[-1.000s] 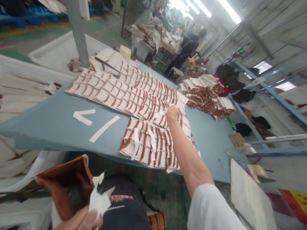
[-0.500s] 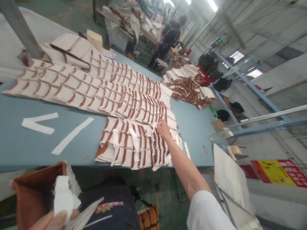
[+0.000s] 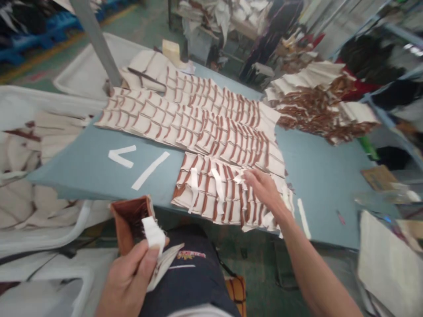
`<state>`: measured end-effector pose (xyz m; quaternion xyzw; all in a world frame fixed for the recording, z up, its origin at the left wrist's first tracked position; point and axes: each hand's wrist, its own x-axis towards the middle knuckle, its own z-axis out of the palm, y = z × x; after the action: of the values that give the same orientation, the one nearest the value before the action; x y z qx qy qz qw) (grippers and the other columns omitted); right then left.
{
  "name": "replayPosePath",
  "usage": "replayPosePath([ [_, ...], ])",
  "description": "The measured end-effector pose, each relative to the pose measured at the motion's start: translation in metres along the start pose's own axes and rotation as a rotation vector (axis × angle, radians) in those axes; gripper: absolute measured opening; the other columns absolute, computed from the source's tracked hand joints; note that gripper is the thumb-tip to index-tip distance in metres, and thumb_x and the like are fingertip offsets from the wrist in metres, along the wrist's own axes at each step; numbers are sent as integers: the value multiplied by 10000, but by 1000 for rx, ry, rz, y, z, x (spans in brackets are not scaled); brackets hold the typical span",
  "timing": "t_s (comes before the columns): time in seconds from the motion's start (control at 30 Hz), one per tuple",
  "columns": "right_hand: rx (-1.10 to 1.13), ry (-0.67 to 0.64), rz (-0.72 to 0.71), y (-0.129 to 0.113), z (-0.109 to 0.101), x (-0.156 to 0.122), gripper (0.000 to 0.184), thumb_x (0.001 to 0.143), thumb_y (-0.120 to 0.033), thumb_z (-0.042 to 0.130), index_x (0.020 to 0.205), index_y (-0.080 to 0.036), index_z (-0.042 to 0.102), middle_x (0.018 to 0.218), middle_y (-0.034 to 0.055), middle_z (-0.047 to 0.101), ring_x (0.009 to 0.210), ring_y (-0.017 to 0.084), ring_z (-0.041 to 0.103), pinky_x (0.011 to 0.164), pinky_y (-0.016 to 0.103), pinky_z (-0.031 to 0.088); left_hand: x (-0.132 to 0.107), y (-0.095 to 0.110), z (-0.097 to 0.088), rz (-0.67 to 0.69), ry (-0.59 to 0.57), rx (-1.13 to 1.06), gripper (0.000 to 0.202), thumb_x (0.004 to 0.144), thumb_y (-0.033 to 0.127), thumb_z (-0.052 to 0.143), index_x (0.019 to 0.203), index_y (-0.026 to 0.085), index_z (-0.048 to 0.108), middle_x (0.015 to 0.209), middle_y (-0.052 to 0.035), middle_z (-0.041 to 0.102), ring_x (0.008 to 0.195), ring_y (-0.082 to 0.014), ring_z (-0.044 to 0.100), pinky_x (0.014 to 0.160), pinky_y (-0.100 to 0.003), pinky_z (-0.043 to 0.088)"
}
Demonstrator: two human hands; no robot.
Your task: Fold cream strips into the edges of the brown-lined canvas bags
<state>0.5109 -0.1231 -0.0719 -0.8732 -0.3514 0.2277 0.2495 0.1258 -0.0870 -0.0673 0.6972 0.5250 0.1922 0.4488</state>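
My left hand pinches a white fabric strip together with a folded cream and brown fabric piece, above my lap at the table's near edge. Over the nearest row of overlapping cream and brown pieces, my right hand has its fingertips closed on a small white strip. More white strips, one of them a long strip, lie across that row. On the blue table to the left are a bent strip and a straight strip.
Longer rows of cream and brown pieces lie behind. A heaped pile sits at the back right. Left of the blue table stands a white bin of fabric. A metal post rises at the back left; a person stands beyond.
My view has swung left and down, showing more of the bins. My left hand has come further into view with its strip and fabric piece. My right hand stays over the near row.
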Motion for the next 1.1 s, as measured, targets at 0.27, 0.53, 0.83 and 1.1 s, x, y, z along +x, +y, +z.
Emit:
replayPosePath([
  [0.27,518,-704,-279,-118,107,-121,465,1052,-599,591,938,-184,768,923,40,765,884,197,666,825,308,493,7,-7,-13,237,-95,-96,375,1051,331,535,711,233,659,508,71,598,403,-99,554,445,-167,403],
  [0.53,1048,-808,46,-155,125,-140,563,867,-730,844,878,-192,679,756,-9,659,678,127,545,685,250,479,0,-3,-27,300,16,-163,364,1017,193,539,661,239,594,476,86,524,357,-78,491,403,-161,345],
  [0.83,1313,-732,73,-183,138,-148,517,879,-660,880,794,-201,659,683,-23,585,601,112,514,579,231,425,-2,-24,-28,253,3,-208,323,1024,263,596,735,242,738,525,43,668,403,-114,600,492,-150,490],
  [1.1,1385,-870,55,-199,124,-135,456,891,-574,903,867,-216,622,518,-142,354,424,48,210,429,189,254,2,-46,-41,-228,78,-579,423,970,579,714,1158,224,849,576,23,655,493,-191,642,457,-238,505],
])
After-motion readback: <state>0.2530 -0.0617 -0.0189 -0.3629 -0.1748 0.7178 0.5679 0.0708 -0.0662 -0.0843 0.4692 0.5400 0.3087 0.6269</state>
